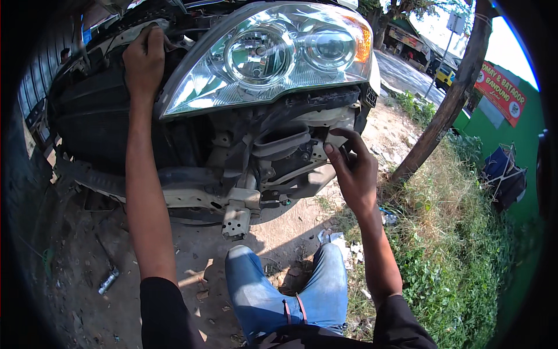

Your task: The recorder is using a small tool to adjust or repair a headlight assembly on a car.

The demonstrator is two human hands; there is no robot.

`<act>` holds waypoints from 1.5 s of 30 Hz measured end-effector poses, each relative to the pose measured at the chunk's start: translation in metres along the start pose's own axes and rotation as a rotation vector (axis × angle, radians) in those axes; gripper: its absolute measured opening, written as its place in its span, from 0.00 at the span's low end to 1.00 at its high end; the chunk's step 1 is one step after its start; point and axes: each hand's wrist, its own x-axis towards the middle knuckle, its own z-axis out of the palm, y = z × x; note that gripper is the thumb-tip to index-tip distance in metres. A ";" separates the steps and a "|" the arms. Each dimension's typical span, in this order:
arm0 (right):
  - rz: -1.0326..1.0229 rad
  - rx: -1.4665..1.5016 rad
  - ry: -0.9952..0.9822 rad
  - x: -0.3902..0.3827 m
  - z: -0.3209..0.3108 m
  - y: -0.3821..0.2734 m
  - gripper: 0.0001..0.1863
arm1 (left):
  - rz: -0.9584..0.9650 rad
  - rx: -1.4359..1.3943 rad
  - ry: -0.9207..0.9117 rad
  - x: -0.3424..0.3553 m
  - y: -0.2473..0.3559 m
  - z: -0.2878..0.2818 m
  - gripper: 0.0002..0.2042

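Observation:
A large clear car headlight (273, 55) with an orange side lens sits at the front corner of a car whose bumper is off. At its inner upper end, my left hand (145, 58) is closed by the upper frame; what its fingertips hold, if anything, is hidden. Below the headlight's outer end, my right hand (353, 168) has its thumb and fingers curled near a pale metal bracket (319, 150). Whether that hand grips the bracket or only touches it cannot be made out. A dark oval duct (283, 141) lies left of my right hand.
The bare metal crash bar (186, 196) ends in a bracket (237, 215) jutting out above my knees. On the ground at left lies a small cylindrical tool (108, 281). A leaning wooden post (444, 104), weeds (442, 250) and a green wall (523, 174) stand at right.

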 end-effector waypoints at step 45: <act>0.174 -0.081 0.314 -0.074 -0.100 0.128 0.21 | 0.003 0.061 0.020 0.003 -0.007 0.007 0.19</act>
